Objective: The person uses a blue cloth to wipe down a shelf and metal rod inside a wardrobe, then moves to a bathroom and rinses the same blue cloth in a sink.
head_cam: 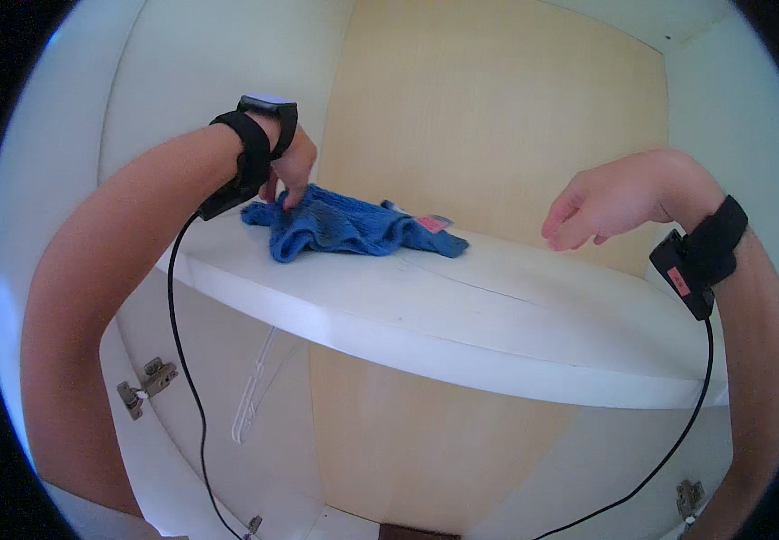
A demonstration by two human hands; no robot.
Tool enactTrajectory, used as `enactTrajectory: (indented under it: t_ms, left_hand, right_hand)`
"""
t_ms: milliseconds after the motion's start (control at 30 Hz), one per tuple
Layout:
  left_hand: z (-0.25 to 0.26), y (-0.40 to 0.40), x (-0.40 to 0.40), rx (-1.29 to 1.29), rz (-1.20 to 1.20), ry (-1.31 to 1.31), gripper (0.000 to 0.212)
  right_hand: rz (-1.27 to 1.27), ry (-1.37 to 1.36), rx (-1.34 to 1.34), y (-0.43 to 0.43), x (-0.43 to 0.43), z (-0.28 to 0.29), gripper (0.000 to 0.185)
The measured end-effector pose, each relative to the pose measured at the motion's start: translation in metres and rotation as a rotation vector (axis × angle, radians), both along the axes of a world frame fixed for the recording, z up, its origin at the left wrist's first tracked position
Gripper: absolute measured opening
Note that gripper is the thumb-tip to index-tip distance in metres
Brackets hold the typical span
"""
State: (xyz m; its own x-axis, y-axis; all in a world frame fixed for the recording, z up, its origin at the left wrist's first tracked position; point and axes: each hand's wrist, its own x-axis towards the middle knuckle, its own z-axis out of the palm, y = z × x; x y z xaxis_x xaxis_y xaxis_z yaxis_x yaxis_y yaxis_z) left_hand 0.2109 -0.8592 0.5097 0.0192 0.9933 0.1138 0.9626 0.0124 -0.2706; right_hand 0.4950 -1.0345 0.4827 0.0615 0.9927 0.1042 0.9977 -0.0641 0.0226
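A crumpled blue cloth [342, 223] lies on a white shelf [497, 307] inside a cabinet. Its right part carries a tag [433, 223] with a pink patch. My left hand [293, 169] reaches down onto the cloth's left end, thumb and fingers gripping the fabric; some fingertips are hidden. Over the right half of the shelf hovers my right hand [605, 199], apart from the cloth, holding nothing, with fingers loosely bent.
Pale wood-grain panel [497, 115] closes the cabinet's back. Beneath the shelf, a white cord [249, 398] hangs at left. Metal hinges [150, 385] sit on the left side and at lower right [689, 499]. Black cables [200, 418] trail from both wrist straps.
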Motion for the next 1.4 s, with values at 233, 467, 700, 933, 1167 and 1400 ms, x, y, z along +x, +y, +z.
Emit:
enactTrajectory:
  t_ms: [233,467,700,933,1167,1400]
  left_hand:
    - [0.038,0.117,-0.023,-0.061,0.109,0.109,0.071]
    - [0.028,0.478,-0.063,-0.214,-0.209,-0.234,0.079]
    - [0.045,0.495,-0.016,-0.131,-0.302,-0.081,0.056]
    - [0.025,0.502,0.028,0.002,-0.902,-0.089,0.034]
    - [0.006,0.465,0.104,0.012,-1.325,-0.171,0.035]
    - [-0.008,0.435,0.157,-0.005,-1.406,-0.174,0.061]
  right_hand:
    - [0.126,-0.022,-0.092,0.137,0.015,0.064,0.048]
    - [0.264,-0.018,-0.160,0.515,-0.051,0.080,0.049]
    - [0.191,-0.072,-0.116,0.515,-0.030,0.108,0.049]
    - [0.110,-0.129,-0.128,0.528,-0.026,0.097,0.048]
    - [-0.006,-0.241,0.038,0.523,-0.053,0.079,0.046]
    - [-0.133,-0.219,-0.112,0.522,-0.052,0.077,0.041]
